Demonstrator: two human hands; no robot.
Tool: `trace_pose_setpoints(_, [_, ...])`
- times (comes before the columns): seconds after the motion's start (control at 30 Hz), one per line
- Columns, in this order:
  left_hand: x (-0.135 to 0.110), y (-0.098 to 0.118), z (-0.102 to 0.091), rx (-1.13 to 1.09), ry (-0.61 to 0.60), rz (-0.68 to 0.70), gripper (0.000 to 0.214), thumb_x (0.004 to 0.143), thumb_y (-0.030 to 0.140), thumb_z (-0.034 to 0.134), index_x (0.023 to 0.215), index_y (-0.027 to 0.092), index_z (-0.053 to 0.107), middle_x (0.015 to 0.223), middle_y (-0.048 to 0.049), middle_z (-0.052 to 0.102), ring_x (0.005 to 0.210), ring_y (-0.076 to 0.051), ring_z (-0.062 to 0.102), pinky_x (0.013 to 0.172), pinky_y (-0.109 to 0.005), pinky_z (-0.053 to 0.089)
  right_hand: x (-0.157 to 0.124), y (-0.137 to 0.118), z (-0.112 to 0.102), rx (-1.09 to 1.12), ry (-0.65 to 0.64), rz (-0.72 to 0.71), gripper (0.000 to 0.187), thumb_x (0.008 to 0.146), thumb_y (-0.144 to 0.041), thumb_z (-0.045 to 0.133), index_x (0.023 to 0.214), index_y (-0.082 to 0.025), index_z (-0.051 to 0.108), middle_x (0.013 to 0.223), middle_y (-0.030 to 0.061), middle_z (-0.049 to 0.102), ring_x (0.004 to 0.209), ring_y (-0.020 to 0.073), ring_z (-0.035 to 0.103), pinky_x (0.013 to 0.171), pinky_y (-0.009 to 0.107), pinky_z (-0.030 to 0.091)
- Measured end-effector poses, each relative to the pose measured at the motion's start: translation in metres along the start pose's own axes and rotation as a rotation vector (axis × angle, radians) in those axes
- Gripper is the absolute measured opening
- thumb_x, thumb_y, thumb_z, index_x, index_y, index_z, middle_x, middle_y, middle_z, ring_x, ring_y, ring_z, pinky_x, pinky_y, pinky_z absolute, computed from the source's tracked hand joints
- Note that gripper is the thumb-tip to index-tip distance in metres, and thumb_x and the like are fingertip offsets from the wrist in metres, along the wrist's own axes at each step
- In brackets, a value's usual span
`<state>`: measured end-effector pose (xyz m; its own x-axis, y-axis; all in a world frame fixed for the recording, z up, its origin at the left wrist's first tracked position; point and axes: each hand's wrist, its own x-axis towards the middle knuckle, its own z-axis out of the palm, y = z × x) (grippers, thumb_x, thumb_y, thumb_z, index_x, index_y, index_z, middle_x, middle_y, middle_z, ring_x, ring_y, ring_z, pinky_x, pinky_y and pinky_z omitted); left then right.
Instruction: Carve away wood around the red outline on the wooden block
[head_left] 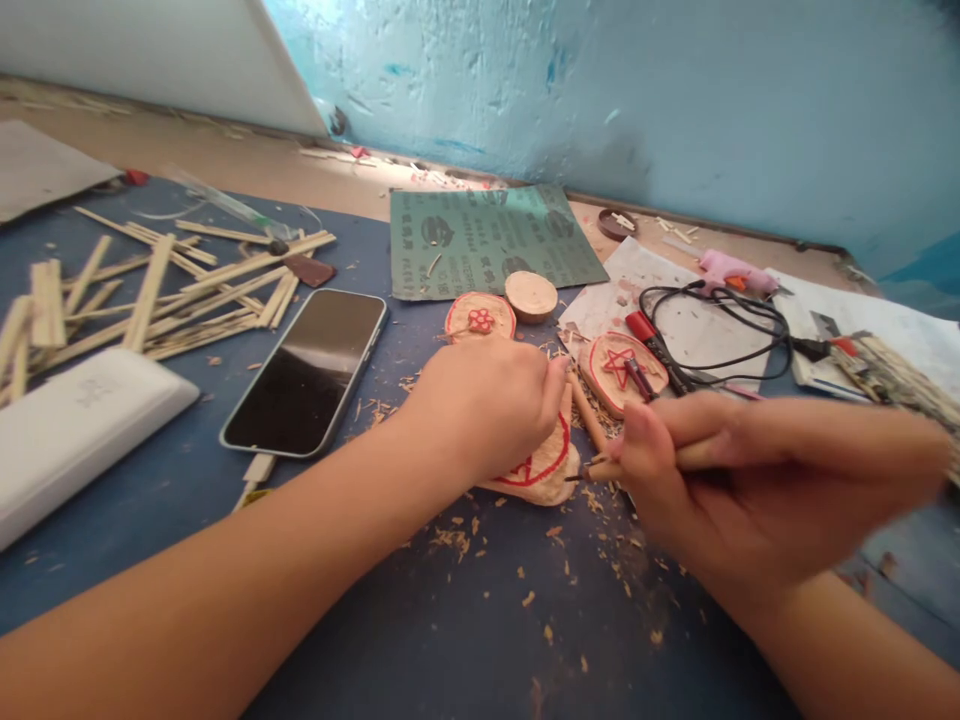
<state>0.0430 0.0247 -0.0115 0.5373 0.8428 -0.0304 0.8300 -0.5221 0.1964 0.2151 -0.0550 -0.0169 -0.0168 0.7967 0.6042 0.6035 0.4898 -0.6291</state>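
the left hand (491,400) lies over a wooden piece (551,475) with red lines drawn on it, on the dark blue table (360,640) in front of the person. its fingers curl down out of sight, so i cannot tell whether they clamp the piece or only press on it. the right hand (720,500) is closed around the wooden handle of a carving tool (694,457), whose thin dark tip points left, right beside the edge of the piece; i cannot tell if the 2 touch.

a wooden rod (587,410) lies aslant between the 2 hands. just beyond it is a round slice with a red star (611,370); past the left hand sits another with a red flower (480,318), and next to that a plain slice (531,295), near a green printed sheet (487,240). shavings (454,540) are scattered around the work.

to the left, a phone (307,370) lies face up with a plug in its near end, between a white box-shaped device (90,430) and the left hand. thin wooden sticks (154,290) are heaped behind. on the right, a black cable (652,300) lies looped across paper, near a pink glue gun (731,270).
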Motion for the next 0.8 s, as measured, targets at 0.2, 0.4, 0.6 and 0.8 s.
trace_pose_setpoints(0.2, [-0.001,0.004,-0.002,0.001,0.005,-0.005,0.055,0.107,0.038,0.031,0.085,0.018,0.077,0.081,-0.0132,0.078,0.077,-0.034,0.075,0.06,-0.039,0.047,0.008,0.013,0.017,0.132,0.093,0.253,0.036,0.089,-0.011,0.076,0.094,-0.029,0.045,0.065,-0.0087,0.06,0.042,0.0142,0.061,0.036,0.026,0.047])
trace_pose_setpoints(0.4, [-0.001,0.003,-0.003,0.006,0.009,-0.008,0.055,0.106,0.04,0.031,0.087,0.018,0.078,0.083,-0.0135,0.078,0.079,-0.034,0.076,0.062,-0.04,0.048,0.005,0.027,0.022,0.368,-0.052,0.471,0.029,0.099,-0.014,0.066,0.099,-0.029,0.042,0.061,-0.0112,0.064,0.028,0.0125,0.057,0.025,0.019,0.041])
trace_pose_setpoints(0.6, [-0.001,0.001,-0.001,0.0,-0.009,-0.026,0.055,0.107,0.042,0.031,0.086,0.019,0.077,0.083,-0.0132,0.078,0.08,-0.036,0.076,0.059,-0.04,0.045,0.007,0.021,0.017,0.287,0.008,0.337,0.031,0.094,-0.013,0.072,0.098,-0.029,0.046,0.065,-0.0091,0.064,0.037,0.0145,0.063,0.032,0.024,0.05])
trace_pose_setpoints(0.8, [-0.001,-0.002,0.001,-0.005,0.006,-0.013,0.054,0.108,0.04,0.032,0.089,0.017,0.077,0.083,-0.0124,0.078,0.081,-0.035,0.076,0.058,-0.038,0.044,0.002,0.0,0.001,0.019,0.078,0.007,0.042,0.082,-0.01,0.083,0.067,-0.027,0.047,0.054,-0.0051,0.06,0.043,0.0161,0.059,0.035,0.029,0.044])
